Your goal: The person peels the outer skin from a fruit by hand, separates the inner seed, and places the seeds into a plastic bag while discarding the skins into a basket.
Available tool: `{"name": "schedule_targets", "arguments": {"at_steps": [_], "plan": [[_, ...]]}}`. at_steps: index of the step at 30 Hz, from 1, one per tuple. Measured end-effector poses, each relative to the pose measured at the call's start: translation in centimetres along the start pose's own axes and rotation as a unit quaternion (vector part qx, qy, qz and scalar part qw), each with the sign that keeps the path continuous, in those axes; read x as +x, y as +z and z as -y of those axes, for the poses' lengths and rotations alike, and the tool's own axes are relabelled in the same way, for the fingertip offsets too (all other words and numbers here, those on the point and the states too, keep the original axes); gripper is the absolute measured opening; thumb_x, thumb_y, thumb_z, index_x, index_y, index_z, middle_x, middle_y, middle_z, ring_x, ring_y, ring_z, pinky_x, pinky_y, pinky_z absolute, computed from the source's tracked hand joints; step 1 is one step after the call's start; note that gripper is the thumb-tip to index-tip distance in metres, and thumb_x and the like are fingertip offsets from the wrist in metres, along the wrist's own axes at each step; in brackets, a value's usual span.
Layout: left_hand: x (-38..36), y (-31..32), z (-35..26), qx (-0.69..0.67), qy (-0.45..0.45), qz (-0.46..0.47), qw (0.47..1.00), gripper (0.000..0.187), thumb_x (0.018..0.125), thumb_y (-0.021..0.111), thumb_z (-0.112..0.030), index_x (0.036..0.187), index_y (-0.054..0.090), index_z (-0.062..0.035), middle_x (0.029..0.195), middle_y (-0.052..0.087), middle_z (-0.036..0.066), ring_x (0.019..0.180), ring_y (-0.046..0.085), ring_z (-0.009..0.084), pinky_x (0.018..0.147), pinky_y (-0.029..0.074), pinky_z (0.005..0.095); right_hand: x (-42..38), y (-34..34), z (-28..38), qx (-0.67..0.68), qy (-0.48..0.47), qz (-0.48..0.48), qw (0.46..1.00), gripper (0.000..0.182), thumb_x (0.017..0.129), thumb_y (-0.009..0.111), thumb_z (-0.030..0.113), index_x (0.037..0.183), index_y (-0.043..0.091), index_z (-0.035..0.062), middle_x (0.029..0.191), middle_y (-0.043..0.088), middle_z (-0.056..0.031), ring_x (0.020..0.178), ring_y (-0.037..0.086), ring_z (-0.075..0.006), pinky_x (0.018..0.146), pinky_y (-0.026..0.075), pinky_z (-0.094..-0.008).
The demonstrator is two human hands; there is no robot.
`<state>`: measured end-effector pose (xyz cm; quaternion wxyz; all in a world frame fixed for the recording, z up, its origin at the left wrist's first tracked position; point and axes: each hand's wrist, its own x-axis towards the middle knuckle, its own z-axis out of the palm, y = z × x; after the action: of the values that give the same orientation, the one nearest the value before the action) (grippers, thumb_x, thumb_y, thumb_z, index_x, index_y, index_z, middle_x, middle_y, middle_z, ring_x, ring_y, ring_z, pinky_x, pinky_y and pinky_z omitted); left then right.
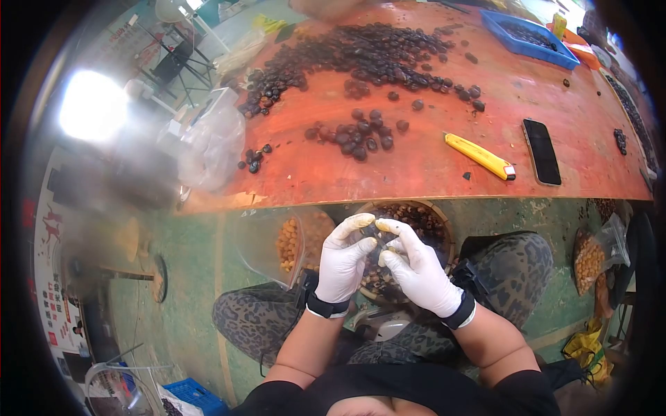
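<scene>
My left hand, in a white glove with yellow-stained fingertips, pinches one side of a small dark nut-like fruit. From the other side my right hand, gloved the same way, closes thumb and fingers on the same piece. My fingers partly cover it. Right below the hands stands a round basket of dark shell pieces, between my knees. Just left of it, a clear plastic bag holds yellow round kernels.
On the red table lie a large heap of dark fruits, a smaller cluster, a yellow utility knife and a phone. A blue tray stands at the back right. Another bag of kernels sits at the right.
</scene>
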<state>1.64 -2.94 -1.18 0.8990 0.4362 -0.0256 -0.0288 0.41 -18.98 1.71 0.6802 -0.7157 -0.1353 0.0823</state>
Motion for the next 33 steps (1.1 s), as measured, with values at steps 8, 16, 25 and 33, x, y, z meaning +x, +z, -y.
{"name": "schedule_targets", "arguments": {"at_steps": [8, 16, 25, 33], "plan": [[0.0, 0.3, 1.0, 0.016, 0.087, 0.014, 0.996, 0.034, 0.078, 0.066, 0.011, 0.11, 0.061, -0.0012, 0.115, 0.059, 0.01, 0.106, 0.058, 0.0195, 0.093, 0.048, 0.0311, -0.1, 1.0, -0.1, 0.213, 0.11, -0.038, 0.97, 0.039, 0.094, 0.047, 0.005, 0.133, 0.043, 0.0072, 0.08, 0.055, -0.002, 0.057, 0.046, -0.0046, 0.052, 0.039, -0.0186], [0.0, 0.4, 0.7, -0.02, 0.024, -0.032, 0.999, 0.038, 0.087, 0.062, 0.001, 0.124, 0.054, -0.0004, 0.117, 0.059, 0.011, 0.107, 0.058, 0.021, 0.094, 0.05, 0.0326, 0.1, 0.2, -1.1, -0.031, 0.023, -0.054, 0.998, 0.045, 0.091, 0.055, 0.007, 0.134, 0.041, 0.0044, 0.093, 0.065, -0.0165, 0.076, 0.067, -0.0257, 0.069, 0.053, -0.0352], [-0.1, 0.5, 0.8, 0.026, 0.02, -0.029, 0.999, 0.037, 0.087, 0.063, -0.001, 0.123, 0.055, 0.0009, 0.109, 0.062, 0.008, 0.096, 0.061, 0.0168, 0.085, 0.05, 0.029, 0.3, 1.0, -0.7, -0.105, -0.069, -0.066, 0.99, 0.05, 0.087, 0.056, 0.003, 0.135, 0.043, 0.0098, 0.099, 0.063, -0.0209, 0.089, 0.064, -0.0388, 0.074, 0.053, -0.0412], [0.2, 0.3, 1.0, 0.116, 0.065, -0.025, 0.991, 0.03, 0.084, 0.066, 0.001, 0.113, 0.059, 0.0011, 0.102, 0.063, 0.005, 0.093, 0.061, 0.0153, 0.085, 0.049, 0.0281, 0.3, 1.3, -0.6, -0.112, -0.103, -0.081, 0.985, 0.045, 0.088, 0.054, -0.001, 0.131, 0.049, 0.0079, 0.108, 0.061, -0.0199, 0.093, 0.064, -0.0353, 0.078, 0.052, -0.0373]]}}
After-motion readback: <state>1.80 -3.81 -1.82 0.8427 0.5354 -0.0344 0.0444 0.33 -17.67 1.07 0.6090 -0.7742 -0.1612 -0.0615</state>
